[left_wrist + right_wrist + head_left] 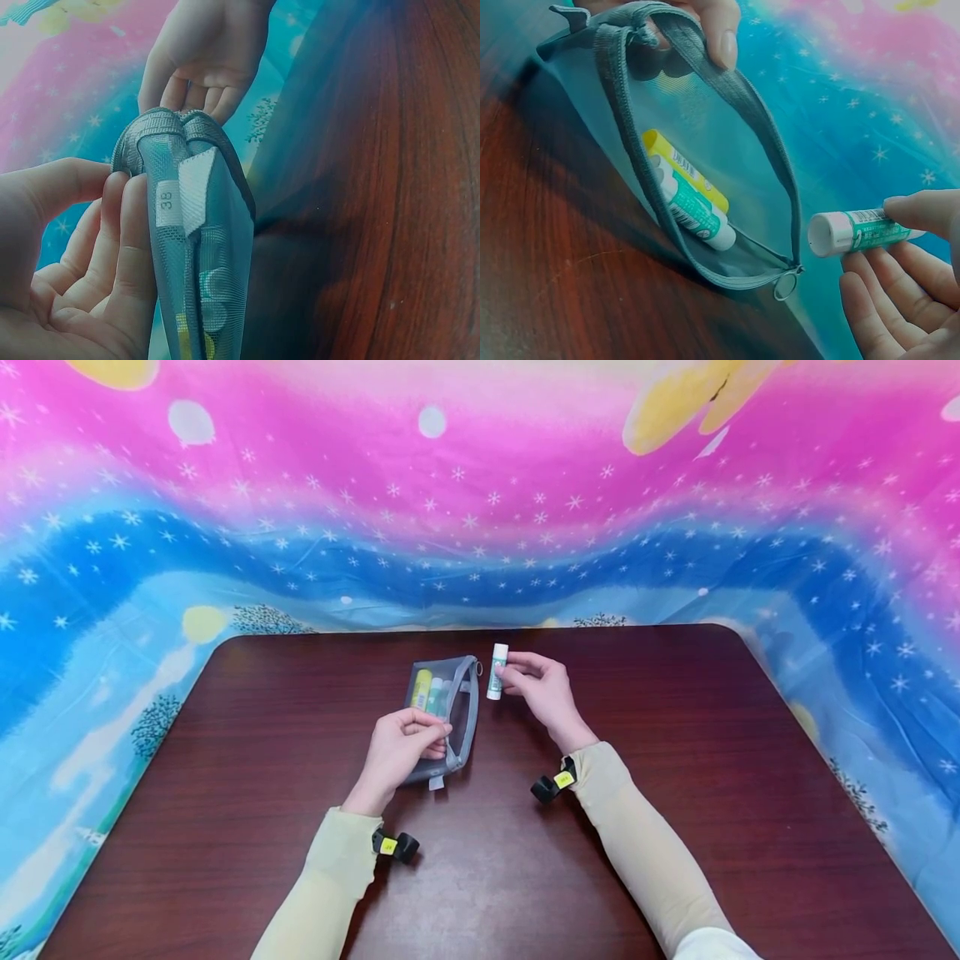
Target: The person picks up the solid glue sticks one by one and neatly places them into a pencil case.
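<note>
My left hand (408, 739) pinches the edge of a grey mesh zipper pouch (467, 727), whose zipped mouth gapes toward the right. Inside the pouch, in the right wrist view, lie a yellow glue stick (686, 172) and a white-and-green glue stick (694, 206) side by side. Just right of the pouch, my right hand (543, 689) holds another white-and-green glue stick (497, 672) between thumb and fingers, upright in the head view and apart from the pouch. A ring zipper pull (785, 286) hangs at the mouth's far end.
The dark brown wooden table (225, 793) bears the pouch. A pink and blue patterned cloth (480, 527) hangs behind the table and along its sides. Each wrist wears a black camera mount (555, 783) with a yellow label.
</note>
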`<action>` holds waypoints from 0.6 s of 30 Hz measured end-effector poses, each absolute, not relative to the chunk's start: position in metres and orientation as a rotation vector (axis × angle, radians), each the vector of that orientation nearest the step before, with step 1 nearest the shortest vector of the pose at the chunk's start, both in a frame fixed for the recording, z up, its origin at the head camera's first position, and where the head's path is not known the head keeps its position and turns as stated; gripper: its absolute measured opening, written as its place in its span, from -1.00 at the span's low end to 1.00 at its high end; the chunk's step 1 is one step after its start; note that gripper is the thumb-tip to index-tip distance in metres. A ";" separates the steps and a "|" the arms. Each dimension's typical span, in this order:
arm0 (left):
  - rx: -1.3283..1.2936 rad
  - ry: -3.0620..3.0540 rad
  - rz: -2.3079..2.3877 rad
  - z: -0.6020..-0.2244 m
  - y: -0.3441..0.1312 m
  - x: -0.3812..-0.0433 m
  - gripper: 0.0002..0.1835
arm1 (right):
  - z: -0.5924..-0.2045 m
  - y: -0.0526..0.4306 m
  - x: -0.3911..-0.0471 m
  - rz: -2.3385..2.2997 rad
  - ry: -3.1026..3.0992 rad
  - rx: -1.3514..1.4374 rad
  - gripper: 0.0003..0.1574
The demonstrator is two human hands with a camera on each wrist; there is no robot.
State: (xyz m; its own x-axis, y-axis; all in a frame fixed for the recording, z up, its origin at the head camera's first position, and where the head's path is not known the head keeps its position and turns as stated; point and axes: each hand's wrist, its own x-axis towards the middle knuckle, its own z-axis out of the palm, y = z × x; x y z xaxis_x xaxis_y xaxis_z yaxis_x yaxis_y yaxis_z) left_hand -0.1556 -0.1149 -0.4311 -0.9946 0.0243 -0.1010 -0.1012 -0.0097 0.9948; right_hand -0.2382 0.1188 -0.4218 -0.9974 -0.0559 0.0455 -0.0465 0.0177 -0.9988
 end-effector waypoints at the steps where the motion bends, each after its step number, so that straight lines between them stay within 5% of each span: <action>1: -0.084 2.148 2.169 -0.431 -0.115 -0.156 -0.86 | -0.423 0.119 -0.238 -2.182 2.242 -0.110 -0.54; 18: -0.089 2.149 2.167 -0.431 -0.113 -0.156 -0.81 | -0.434 0.116 -0.236 -2.073 2.278 -0.059 -0.52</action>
State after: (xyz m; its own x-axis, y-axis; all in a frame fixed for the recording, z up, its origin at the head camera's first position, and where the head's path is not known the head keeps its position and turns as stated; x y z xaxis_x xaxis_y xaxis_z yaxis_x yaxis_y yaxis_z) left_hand -0.1558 -0.1135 -0.4310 -0.9944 0.0221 -0.1037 -0.1038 -0.0071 0.9946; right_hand -0.2358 0.1165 -0.4340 -0.9974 -0.0694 -0.0194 0.0127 0.0948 -0.9954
